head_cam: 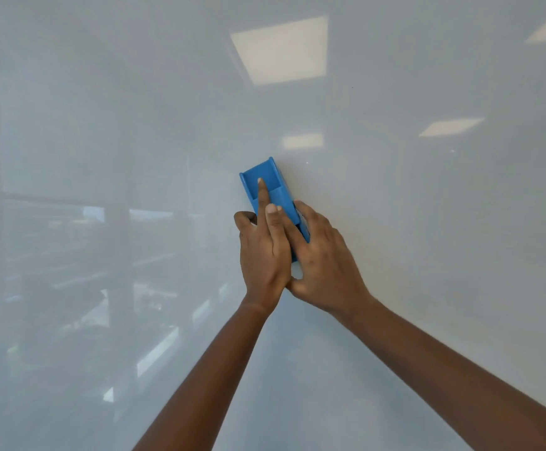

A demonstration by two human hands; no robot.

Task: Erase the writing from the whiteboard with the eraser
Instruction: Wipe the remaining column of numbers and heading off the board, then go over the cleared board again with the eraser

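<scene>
A blue plastic eraser [273, 187] lies flat against the whiteboard [427, 222], long side running up and slightly left. My left hand [263, 255] grips its lower left side, index finger stretched up along its back. My right hand [323, 265] overlaps it from the right, fingers pressed on the eraser's lower part. Both hands cover the eraser's lower half. I see no writing on the board around the eraser, only a few tiny specks.
The glossy board fills the whole view and mirrors ceiling light panels [279, 48] at the top and right, and window frames and shelving [102, 255] on the left. No board edge or tray shows.
</scene>
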